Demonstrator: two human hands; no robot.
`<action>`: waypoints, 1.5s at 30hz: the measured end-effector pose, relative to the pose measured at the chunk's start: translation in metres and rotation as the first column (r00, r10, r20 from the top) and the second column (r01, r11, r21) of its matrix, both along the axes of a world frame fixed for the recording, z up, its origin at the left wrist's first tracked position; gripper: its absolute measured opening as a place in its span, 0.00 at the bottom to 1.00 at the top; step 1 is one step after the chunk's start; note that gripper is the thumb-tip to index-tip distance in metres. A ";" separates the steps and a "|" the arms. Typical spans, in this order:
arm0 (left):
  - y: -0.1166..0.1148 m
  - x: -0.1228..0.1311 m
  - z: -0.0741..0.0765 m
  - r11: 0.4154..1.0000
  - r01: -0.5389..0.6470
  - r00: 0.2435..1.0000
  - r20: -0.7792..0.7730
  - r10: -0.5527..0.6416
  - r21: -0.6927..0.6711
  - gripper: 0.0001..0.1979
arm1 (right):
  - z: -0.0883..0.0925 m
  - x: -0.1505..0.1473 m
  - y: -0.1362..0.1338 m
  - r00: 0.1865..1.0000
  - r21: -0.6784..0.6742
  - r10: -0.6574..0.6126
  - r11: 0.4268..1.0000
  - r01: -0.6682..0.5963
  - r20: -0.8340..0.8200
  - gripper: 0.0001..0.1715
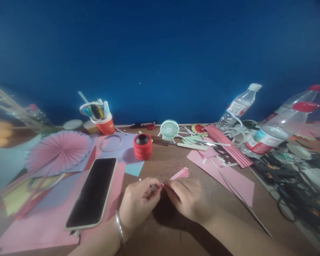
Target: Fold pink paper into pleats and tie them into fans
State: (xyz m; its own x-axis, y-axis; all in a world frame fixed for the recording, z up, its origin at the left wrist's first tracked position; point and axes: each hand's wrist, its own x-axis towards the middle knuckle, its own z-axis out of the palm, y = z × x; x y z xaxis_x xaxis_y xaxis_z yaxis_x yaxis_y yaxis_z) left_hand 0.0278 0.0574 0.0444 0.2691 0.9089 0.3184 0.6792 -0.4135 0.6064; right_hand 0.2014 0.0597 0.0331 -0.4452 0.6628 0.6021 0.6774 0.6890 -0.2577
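Observation:
Near the middle of the table, my left hand [142, 199] and my right hand [188, 199] meet with pinched fingertips. Between them is a tiny pink piece [162, 185], mostly hidden by the fingers, which both hands appear to grip. A pleated pink paper strip [180, 173] lies just behind my right hand. Small dark specks [170, 167] are scattered on the wood beyond the hands. A phone [92, 193] with a dark screen rests on pink paper left of my left hand.
A red spool [143, 146], a cup of pens [104, 124] and a small fan [170, 130] stand behind the hands. Left is a pink paper rosette [61, 151]. To the right are scissors [192, 146], pink paper [229, 177], a folded strip [229, 145] and a bottle [269, 137].

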 end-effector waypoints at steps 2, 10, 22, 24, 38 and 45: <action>0.000 0.000 0.001 1.000 0.002 1.000 -0.003 -0.002 -0.007 0.02 | 0.001 0.000 0.000 1.000 0.000 -0.003 1.000 0.003 0.000 0.08; 0.002 0.002 0.001 1.000 0.002 0.999 -0.035 -0.002 -0.015 0.03 | 0.006 -0.004 -0.001 1.000 0.008 -0.020 1.000 0.020 -0.011 0.10; 0.006 -0.001 0.001 0.971 0.022 0.985 0.174 0.020 -0.237 0.08 | 0.006 0.004 0.006 0.985 -0.206 -0.014 0.978 -0.022 -0.169 0.09; 0.005 -0.001 0.001 0.973 0.028 0.984 0.176 0.013 -0.228 0.08 | 0.008 0.005 0.008 0.982 -0.226 0.015 0.972 -0.058 -0.187 0.09; 0.008 0.000 0.006 0.958 0.082 0.992 0.119 -0.051 -0.275 0.11 | 0.008 0.003 0.007 0.985 -0.336 -0.031 0.941 -0.028 -0.171 0.15; 0.007 -0.003 -0.001 0.974 0.056 0.997 0.058 -0.045 -0.217 0.07 | 0.015 0.003 0.007 0.986 -0.445 -0.064 0.895 -0.013 -0.157 0.14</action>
